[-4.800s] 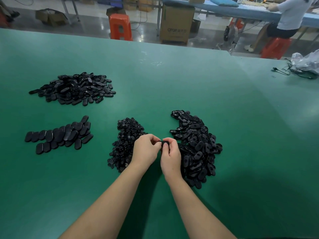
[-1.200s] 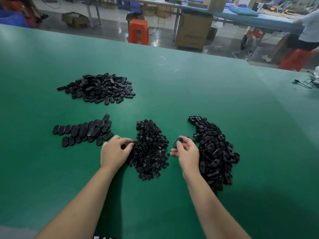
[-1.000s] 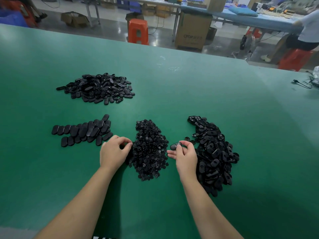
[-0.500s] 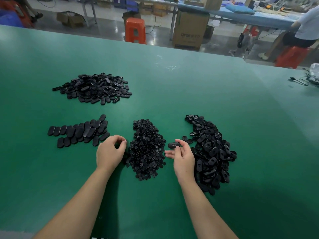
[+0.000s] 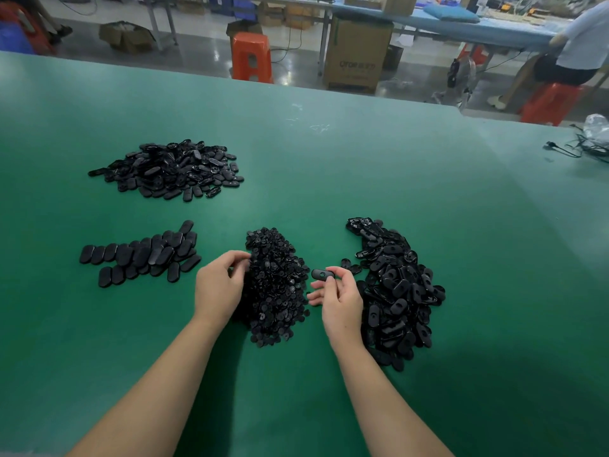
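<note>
Four black piles (image 5: 168,166); right grip (image 5: 339,298) pinches one oval shell (image 5: 323,275); left grip (image 5: 217,285) unclear.

Green table (image 5: 329,153) carries black plastic parts (image 5: 398,288) in four piles (one tidy).

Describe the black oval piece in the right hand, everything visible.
The oval piece is small, flat, glossy black, plastic-looking, with rounded ends and a round hole or recess in its face. It sits about level, long axis left to right, pinched at its right end by the right hand, between the heap of small parts and the heap of similar ovals.
</note>
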The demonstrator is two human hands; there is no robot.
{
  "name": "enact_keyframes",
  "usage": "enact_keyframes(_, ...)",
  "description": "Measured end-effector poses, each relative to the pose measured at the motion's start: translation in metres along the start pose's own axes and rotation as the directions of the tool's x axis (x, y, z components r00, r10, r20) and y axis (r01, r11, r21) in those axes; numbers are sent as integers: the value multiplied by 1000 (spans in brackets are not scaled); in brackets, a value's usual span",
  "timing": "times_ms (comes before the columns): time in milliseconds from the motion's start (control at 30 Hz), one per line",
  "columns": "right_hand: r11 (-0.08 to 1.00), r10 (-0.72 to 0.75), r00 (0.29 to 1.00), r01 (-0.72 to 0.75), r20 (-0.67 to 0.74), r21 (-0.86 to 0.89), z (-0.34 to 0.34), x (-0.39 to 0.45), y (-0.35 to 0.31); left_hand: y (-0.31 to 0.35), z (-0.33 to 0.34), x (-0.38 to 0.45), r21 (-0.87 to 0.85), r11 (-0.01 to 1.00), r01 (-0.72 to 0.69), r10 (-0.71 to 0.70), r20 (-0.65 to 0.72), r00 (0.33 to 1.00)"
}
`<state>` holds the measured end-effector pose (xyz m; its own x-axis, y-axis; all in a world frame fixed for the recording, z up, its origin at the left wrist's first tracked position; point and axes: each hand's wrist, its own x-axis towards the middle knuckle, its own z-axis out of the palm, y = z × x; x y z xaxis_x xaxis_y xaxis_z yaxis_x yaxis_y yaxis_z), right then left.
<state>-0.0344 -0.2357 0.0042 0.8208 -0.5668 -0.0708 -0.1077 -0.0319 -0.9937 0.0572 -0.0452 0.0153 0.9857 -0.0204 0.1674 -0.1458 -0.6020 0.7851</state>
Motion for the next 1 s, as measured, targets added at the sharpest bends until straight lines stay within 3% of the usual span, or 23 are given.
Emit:
enact_keyframes(67, 1000, -8, 1000, 8, -1, -4, -1, 0, 0, 18, 10, -2, -237, 966, 100, -82, 84, 993)
enact_keyframes(167, 1000, -14, 1000, 14, -8, -4, 0, 0, 0, 44, 23, -5, -594, 739, 318, -195, 263, 945)
enact_keyframes(233, 1000, -14, 1000, 14, -18, 5, 1, 1, 0, 56, 30, -7, -671, 609, 423, -214, 375, 902)
enact_keyframes(267, 1000, -16, 1000, 16, -21, 10, 1, 1, 0, 60, 33, -8, -669, 594, 448, -215, 405, 889)
enact_keyframes(700, 998, -57, 997, 55, -45, -40, 1, 3, 6, 86, 55, -19, -446, 770, 455, -257, 436, 862)
enact_keyframes(900, 989, -87, 993, 76, -82, -124, -1, 1, 1, 94, 65, -26, -208, 932, 297, -219, 330, 918)
enact_keyframes(1000, 988, -87, 993, 75, -79, -137, -3, 1, 1, 99, 65, -28, -121, 964, 238, -192, 305, 933)
